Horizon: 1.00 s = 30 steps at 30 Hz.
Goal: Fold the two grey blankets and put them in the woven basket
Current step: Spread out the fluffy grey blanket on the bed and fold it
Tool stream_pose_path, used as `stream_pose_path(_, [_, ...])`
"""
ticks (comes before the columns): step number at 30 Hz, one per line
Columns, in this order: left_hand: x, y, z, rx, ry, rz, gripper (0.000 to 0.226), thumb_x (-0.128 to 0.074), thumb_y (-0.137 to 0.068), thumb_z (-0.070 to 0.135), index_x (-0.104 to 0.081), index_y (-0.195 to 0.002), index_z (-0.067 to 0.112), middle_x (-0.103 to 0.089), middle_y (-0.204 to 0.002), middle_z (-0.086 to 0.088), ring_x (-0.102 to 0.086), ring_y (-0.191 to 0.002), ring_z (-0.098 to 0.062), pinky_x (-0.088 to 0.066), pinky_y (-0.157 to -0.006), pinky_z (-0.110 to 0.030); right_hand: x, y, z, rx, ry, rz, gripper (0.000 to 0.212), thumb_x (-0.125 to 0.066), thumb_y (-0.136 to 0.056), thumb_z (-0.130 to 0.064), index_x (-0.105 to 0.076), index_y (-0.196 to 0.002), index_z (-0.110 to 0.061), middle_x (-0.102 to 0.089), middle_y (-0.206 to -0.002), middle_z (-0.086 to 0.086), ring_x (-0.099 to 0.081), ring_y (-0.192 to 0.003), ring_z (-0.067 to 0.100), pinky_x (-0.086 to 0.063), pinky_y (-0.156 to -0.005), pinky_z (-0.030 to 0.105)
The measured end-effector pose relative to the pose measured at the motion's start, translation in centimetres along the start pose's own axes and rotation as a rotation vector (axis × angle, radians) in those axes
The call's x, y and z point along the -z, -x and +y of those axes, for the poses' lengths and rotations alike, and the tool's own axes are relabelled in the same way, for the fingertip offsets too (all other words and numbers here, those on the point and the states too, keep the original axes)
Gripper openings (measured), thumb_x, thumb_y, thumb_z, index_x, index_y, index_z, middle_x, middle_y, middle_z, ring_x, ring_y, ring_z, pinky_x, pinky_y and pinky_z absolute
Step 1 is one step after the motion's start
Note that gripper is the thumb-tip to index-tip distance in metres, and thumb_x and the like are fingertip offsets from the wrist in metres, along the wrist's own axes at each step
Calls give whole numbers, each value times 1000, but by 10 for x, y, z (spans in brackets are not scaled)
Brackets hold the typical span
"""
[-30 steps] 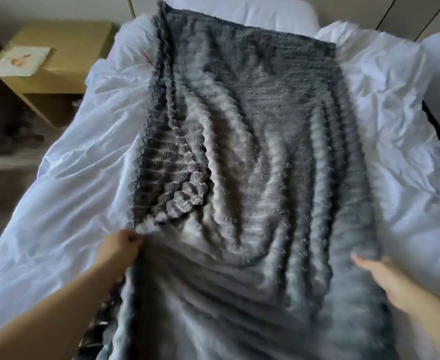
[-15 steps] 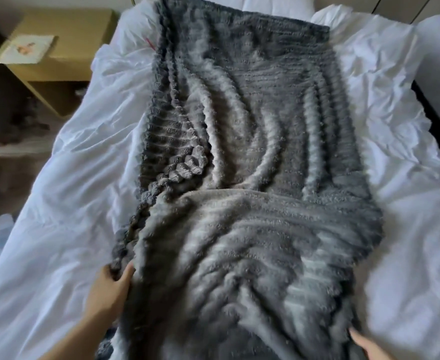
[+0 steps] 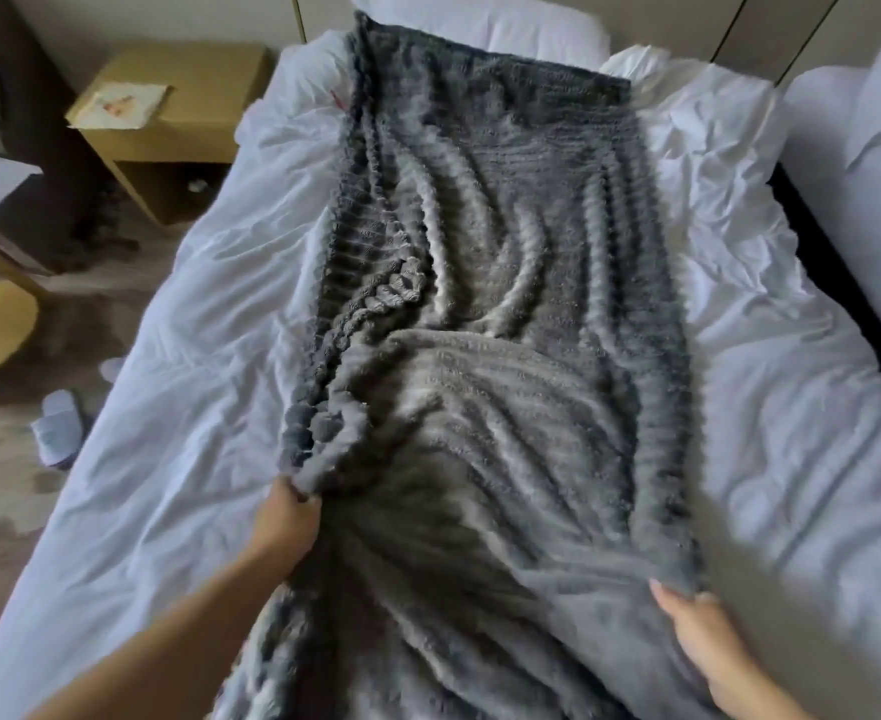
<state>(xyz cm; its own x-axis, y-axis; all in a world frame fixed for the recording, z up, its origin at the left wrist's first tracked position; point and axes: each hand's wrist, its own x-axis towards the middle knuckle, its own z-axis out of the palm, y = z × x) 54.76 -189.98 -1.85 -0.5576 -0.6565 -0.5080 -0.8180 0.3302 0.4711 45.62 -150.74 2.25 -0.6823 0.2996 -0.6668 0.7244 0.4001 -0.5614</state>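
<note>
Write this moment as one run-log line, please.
stage: folding | left hand: grips grey blanket left edge | right hand: holds right edge | blanket: lengthwise on white bed

You've got open white duvet (image 3: pixel 184 356) on both sides of the grey blanket (image 3: pixel 506 304), so a hand can pass L or R along it. Far end is closed off by a pillow (image 3: pixel 480 18). Off the L edge, a nightstand (image 3: pixel 168 127) stands near the head end & slippers (image 3: pixel 59 423) lie on the floor; on the R a second bed (image 3: pixel 854 174) sits just beside, w/ a narrow dark gap between.
</note>
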Motion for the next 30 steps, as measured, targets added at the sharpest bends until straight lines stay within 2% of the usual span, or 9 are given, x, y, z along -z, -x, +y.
stream_pose_path(5, [96,-42,164,-305,548,333,24,-51,-84,10,-52,-108,13,-61,-100,-7,-59,-101,-28,-46,-77,-31,33,-7,-185,340,-360,178,10,-50,-98,-34,-54,-93,-26,-57,-46,-22,-54,-43,-3,-41,-47,6])
stream_pose_path(7, [122,-53,191,-349,555,338,46,-58,-88,21,-44,-131,15,-56,-122,-3,-55,-110,-19,-43,-86,-24,38,-24,-226,414,-426,65,33,-45,-97,-48,-57,-119,-26,-67,-81,-22,-62,-72,-6,-49,-79,12])
stream_pose_path(9, [129,-55,183,-311,400,295,51,-60,-90,36,-40,-131,14,-54,-126,-7,-54,-111,-23,-41,-83,-23,39,-39,-233,371,-402,-23,60,-47,-93,-56,-42,-143,-23,-53,-131,-6,-53,-119,16,-41,-105,44])
stream_pose_path(13, [104,-39,97,-166,118,148,62,-63,-88,42,-46,-131,2,-58,-122,-20,-56,-113,-36,-44,-92,-37,37,-35,-152,300,7,101,91,-63,-83,-57,-20,-151,-15,-32,-153,7,-36,-137,28,-29,-108,41])
stream_pose_path(16, [73,-26,11,36,60,-101,51,-65,-85,46,-57,-112,5,-66,-94,-19,-62,-81,-30,-46,-70,-37,32,-30,-54,170,231,-18,72,-53,-85,-60,-45,-133,-7,-54,-118,13,-47,-120,32,-34,-97,38])
stream_pose_path(19, [39,-6,-70,148,-91,-172,41,-73,-77,49,-67,-85,9,-69,-86,-14,-65,-86,-30,-48,-76,-35,25,-29,49,-25,293,-69,50,-64,-88,-42,-55,-119,-4,-56,-126,18,-51,-116,36,-37,-99,41])
stream_pose_path(23, [14,26,-151,309,-179,50,90,-80,-60,60,-48,-126,7,-59,-121,-21,-56,-107,-39,-49,-89,-43,14,-3,153,-170,198,-26,46,-73,-84,-24,-59,-121,0,-59,-129,21,-52,-120,35,-36,-109,49])
stream_pose_path(26, [3,53,-174,316,-152,-71,52,-82,-66,50,-58,-89,8,-63,-81,-13,-54,-67,-26,-43,-58,-31,-6,28,197,-281,115,-69,63,-73,-81,-3,-47,-138,-1,-46,-143,16,-43,-131,32,-33,-109,43])
stream_pose_path(30, [3,59,-126,200,-177,-246,27,-71,-82,33,-60,-73,10,-60,-78,-13,-54,-68,-24,-36,-57,-28,-21,46,161,-257,163,-191,49,-74,-83,-17,-55,-121,6,-59,-125,21,-58,-114,34,-46,-89,37])
